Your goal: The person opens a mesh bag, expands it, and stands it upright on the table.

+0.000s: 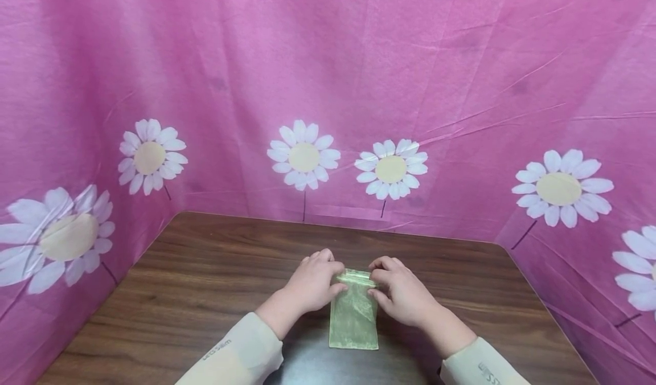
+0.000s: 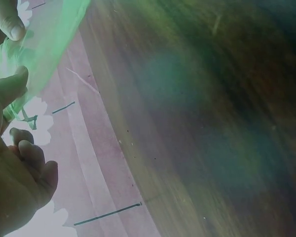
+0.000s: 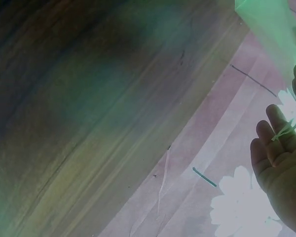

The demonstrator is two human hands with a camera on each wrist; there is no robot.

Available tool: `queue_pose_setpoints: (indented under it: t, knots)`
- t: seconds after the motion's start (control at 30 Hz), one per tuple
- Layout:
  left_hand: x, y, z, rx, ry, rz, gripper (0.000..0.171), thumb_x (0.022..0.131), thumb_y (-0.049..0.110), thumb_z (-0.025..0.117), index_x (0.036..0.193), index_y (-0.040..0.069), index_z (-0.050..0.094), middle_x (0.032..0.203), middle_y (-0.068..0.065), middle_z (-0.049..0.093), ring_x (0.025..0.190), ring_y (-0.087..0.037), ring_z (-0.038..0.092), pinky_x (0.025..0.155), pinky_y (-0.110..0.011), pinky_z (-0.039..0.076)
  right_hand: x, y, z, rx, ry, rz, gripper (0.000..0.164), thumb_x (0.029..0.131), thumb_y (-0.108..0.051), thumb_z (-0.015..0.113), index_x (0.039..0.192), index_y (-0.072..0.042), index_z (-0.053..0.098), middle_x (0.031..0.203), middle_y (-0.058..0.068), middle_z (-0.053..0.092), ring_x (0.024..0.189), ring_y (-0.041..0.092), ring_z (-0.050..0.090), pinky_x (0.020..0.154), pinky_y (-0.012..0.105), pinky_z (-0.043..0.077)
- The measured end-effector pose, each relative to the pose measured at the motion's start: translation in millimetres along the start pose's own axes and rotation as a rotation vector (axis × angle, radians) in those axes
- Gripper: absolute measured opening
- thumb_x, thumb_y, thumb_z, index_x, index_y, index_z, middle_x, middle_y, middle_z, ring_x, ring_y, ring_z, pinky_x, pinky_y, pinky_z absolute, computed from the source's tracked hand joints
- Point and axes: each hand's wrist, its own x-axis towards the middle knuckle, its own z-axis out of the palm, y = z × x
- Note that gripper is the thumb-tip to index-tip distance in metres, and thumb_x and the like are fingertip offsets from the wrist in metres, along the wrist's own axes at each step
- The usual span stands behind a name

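Observation:
A sheer light-green drawstring pouch point(image 1: 353, 323) hangs or lies flat over the front part of the table; the head view does not settle which. My left hand point(image 1: 311, 282) pinches its upper left edge between thumb and fingers. At the upper right edge, my right hand point(image 1: 405, 293) pinches the fabric the same way. A gathered band runs across the pouch's top between both hands. In the left wrist view, a small green ribbon knot point(image 2: 32, 120) dangles beside the fingers. Thin green cord ends point(image 3: 285, 131) hang by my right fingers in the right wrist view.
A dark wood-grain table point(image 1: 215, 259) with rounded far corners lies beneath the hands. Pink cloth point(image 1: 348, 60) printed with white daisies encloses its back and both sides. Light sleeves point(image 1: 241, 345) cover both forearms.

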Motion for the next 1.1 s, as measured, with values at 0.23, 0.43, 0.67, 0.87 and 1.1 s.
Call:
queue_pose_setpoints:
  t: [0.23,0.43,0.67,0.87,1.1]
  knots:
    - [-2.7,-1.1,-0.8,0.011,-0.016,0.02,0.02,0.094,0.039,0.08,0.098,0.022,0.071,0.091,0.007,0.046,0.083,-0.013,0.046,0.078,-0.032,0.042,-0.4,2.9,-0.3,-0.014,-0.033,0.053,0.019,0.086,-0.026,0.085,0.086,-0.026,0.065,0.119,0.006,0.067,0.101,0.018,0.058,0.082,0.044,0.052]
    - [-2.3,-1.4,3.6,0.036,-0.025,0.038,0.023,0.094,0.047,0.078,0.096,0.025,0.072,0.09,0.009,0.044,0.082,-0.012,0.044,0.077,-0.03,0.039,-4.0,5.1,-0.8,-0.046,-0.069,0.078,0.018,0.085,-0.03,0.085,0.087,-0.025,0.068,0.115,0.004,0.066,0.102,0.021,0.06,0.084,0.049,0.053]
    - [-1.4,-0.3,3.8,0.079,-0.034,0.044,0.024,0.093,0.051,0.077,0.096,0.027,0.073,0.089,0.009,0.044,0.082,-0.012,0.043,0.078,-0.03,0.038,-6.3,5.4,0.4,-0.061,-0.079,0.097,0.017,0.085,-0.031,0.085,0.088,-0.025,0.07,0.11,-0.002,0.064,0.098,0.018,0.057,0.082,0.047,0.052]
    - [-2.8,-0.4,5.7,0.1,-0.04,0.053,0.024,0.092,0.051,0.078,0.093,0.027,0.072,0.088,0.009,0.043,0.08,-0.012,0.042,0.077,-0.03,0.036,-8.5,5.6,3.3,-0.082,-0.083,0.087,0.018,0.085,-0.033,0.086,0.088,-0.025,0.07,0.109,-0.002,0.063,0.097,0.018,0.056,0.08,0.046,0.051]
    - [1.0,-3.0,10.4,0.063,-0.05,0.041,0.03,0.093,0.051,0.078,0.102,0.024,0.077,0.091,0.008,0.049,0.082,-0.012,0.048,0.078,-0.032,0.041,-6.7,3.3,5.7,-0.075,-0.085,0.1,0.019,0.087,-0.036,0.085,0.088,-0.023,0.071,0.107,-0.002,0.065,0.098,0.019,0.06,0.082,0.047,0.053]
